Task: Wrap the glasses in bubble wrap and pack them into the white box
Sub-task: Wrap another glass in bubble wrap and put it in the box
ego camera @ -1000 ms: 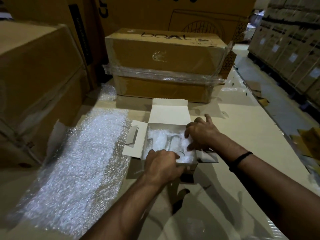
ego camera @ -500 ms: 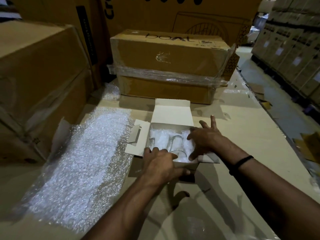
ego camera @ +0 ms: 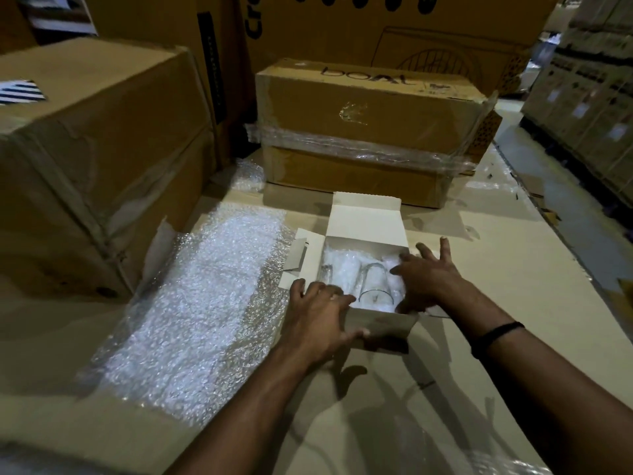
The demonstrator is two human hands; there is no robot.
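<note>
The white box (ego camera: 376,325) lies open on the cardboard work surface, its lid flap standing up at the back and a side flap spread to the left. Inside are glasses (ego camera: 374,282) lying in bubble wrap (ego camera: 342,265). My left hand (ego camera: 320,313) grips the box's near left corner, thumb on the front wall. My right hand (ego camera: 428,275) lies over the box's right side, fingers spread, touching the wrapped glasses. A large loose sheet of bubble wrap (ego camera: 191,313) is spread out left of the box.
A taped brown carton (ego camera: 370,128) sits just behind the white box. Big cartons (ego camera: 89,159) stack on the left and further back. The work surface drops off on the right to an aisle floor (ego camera: 561,200) lined with more boxes.
My right hand has shifted slightly right and opened its fingers over the box's right side. My left hand moved onto the near left corner. The view has tilted a little.
</note>
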